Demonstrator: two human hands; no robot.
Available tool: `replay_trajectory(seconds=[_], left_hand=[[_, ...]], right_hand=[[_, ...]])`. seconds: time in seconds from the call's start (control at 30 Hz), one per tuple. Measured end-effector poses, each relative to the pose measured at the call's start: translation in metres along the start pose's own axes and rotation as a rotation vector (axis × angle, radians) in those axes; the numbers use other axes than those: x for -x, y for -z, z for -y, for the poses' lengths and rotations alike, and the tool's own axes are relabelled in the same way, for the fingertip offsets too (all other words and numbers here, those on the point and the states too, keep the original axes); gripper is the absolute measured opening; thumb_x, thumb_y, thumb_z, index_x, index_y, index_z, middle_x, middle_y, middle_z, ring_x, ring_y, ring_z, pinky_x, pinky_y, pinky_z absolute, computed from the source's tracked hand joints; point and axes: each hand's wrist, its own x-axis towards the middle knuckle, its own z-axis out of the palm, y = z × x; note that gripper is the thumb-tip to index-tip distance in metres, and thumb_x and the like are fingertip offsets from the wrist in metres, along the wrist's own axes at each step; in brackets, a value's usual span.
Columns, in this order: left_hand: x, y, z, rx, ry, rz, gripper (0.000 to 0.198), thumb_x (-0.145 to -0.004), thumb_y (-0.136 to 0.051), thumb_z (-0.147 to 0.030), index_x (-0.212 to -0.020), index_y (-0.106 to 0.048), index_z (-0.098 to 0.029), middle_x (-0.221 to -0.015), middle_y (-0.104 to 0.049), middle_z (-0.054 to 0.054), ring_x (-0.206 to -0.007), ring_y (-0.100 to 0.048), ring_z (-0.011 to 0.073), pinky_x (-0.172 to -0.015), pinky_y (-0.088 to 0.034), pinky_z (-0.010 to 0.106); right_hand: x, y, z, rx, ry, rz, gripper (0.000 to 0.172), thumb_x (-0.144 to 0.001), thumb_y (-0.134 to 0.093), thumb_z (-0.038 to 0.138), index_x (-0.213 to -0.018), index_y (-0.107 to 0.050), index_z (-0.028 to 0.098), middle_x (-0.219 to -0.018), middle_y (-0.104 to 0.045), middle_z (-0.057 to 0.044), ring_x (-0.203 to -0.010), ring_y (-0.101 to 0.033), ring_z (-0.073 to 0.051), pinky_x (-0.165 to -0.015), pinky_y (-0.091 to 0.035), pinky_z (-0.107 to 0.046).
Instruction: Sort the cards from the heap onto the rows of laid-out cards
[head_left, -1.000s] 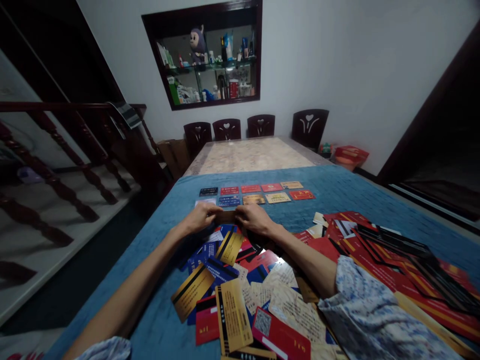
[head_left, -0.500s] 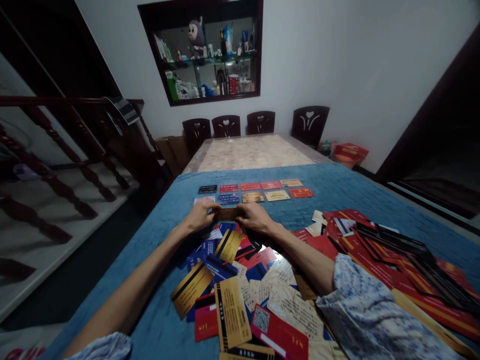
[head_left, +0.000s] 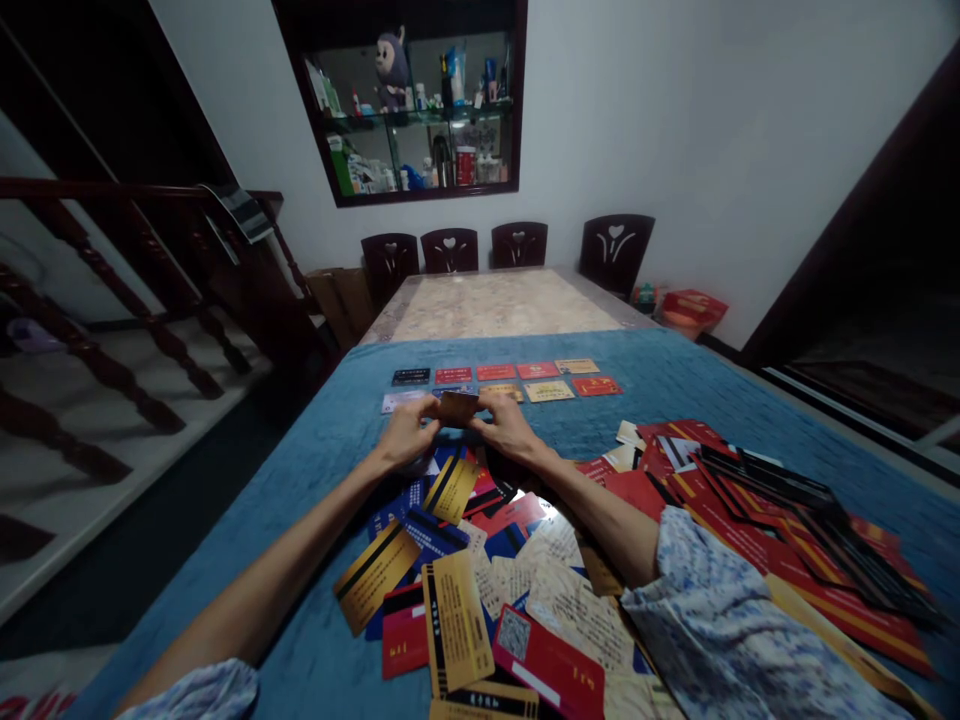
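My left hand (head_left: 407,432) and my right hand (head_left: 508,424) both pinch a dark brownish-gold card (head_left: 457,407), holding it by its two ends just above the blue cloth (head_left: 315,460). Right behind the held card lie two neat rows of cards (head_left: 517,381) in black, red, gold and blue. Under and in front of my wrists spreads a loose heap of cards (head_left: 480,570), gold, blue, red and cream, some face down with black stripes.
A pile of larger red and black sheets (head_left: 765,500) covers the right side of the cloth. Beyond the cloth the marble tabletop (head_left: 495,300) runs to several dark chairs (head_left: 450,250). A wooden stair railing (head_left: 135,300) stands left.
Both hands have lifted the brownish-gold card off the cloth and carried it slightly forward, towards the rows of cards. The camera has tipped a little.
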Motion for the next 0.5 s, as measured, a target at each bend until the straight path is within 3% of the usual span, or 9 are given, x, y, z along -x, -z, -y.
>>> replay_trajectory(seconds=[0.17, 0.5], left_hand=[[0.0, -0.001, 0.001, 0.026, 0.007, 0.044, 0.029, -0.073, -0.052, -0.021, -0.094, -0.07, -0.014, -0.096, -0.075, 0.004, -0.089, -0.067, 0.0201, -0.081, -0.053, 0.029], [-0.001, 0.001, 0.0, -0.074, 0.024, -0.02, 0.022, -0.079, -0.056, -0.026, -0.092, -0.069, -0.014, -0.088, -0.074, 0.005, -0.08, -0.065, 0.0185, -0.072, -0.051, 0.027]], right_hand=[[0.003, 0.0, 0.001, 0.151, -0.021, -0.042, 0.013, -0.087, -0.055, 0.019, -0.091, -0.067, 0.017, -0.093, -0.069, -0.007, -0.094, -0.059, -0.021, -0.087, -0.042, -0.033], [0.007, 0.01, 0.014, 0.406, -0.038, -0.046, 0.03, -0.096, -0.045, 0.021, -0.116, -0.068, 0.021, -0.112, -0.069, -0.011, -0.104, -0.047, -0.027, -0.09, -0.034, -0.04]])
